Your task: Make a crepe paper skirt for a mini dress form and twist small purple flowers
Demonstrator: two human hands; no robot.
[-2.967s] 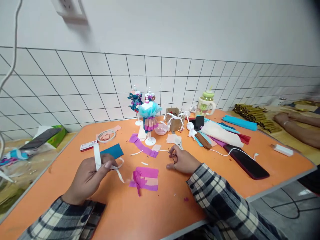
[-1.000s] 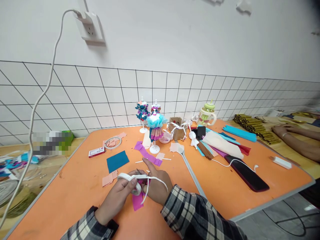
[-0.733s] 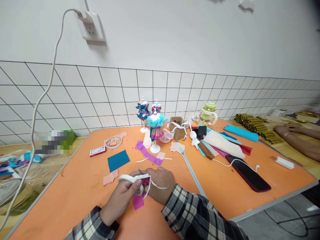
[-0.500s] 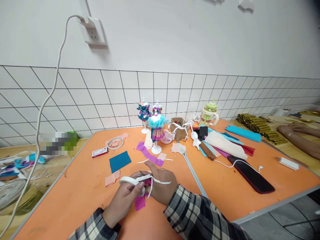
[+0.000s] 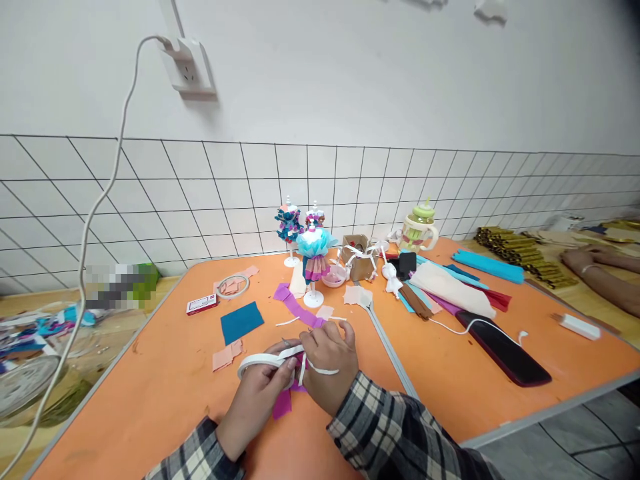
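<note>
My left hand [image 5: 256, 393] is closed on a roll of white tape [image 5: 260, 361] low in the middle of the head view. Against its fingertips, my right hand [image 5: 331, 363] has its fingers curled at the tape's end, with thin white strips hanging beside it. A small pointed metal tip shows between the hands; the rest of that item is hidden. Magenta paper [image 5: 283, 405] lies under and between the hands. Beyond them stands a small dress form [image 5: 316, 257] with a turquoise ruffle and pink skirt, near a purple strip [image 5: 299, 309].
Left of the hands lie a teal sheet [image 5: 242, 323], a ring [image 5: 233, 287] and a small red-white box [image 5: 202, 305]. On the right are a phone [image 5: 505, 350], a cup [image 5: 419, 230] and coloured paper. Another person's arm [image 5: 603, 270] rests at far right.
My right hand's fingers have curled down over the tape's end, where the thumb and a finger were raised before. The view has shifted slightly.
</note>
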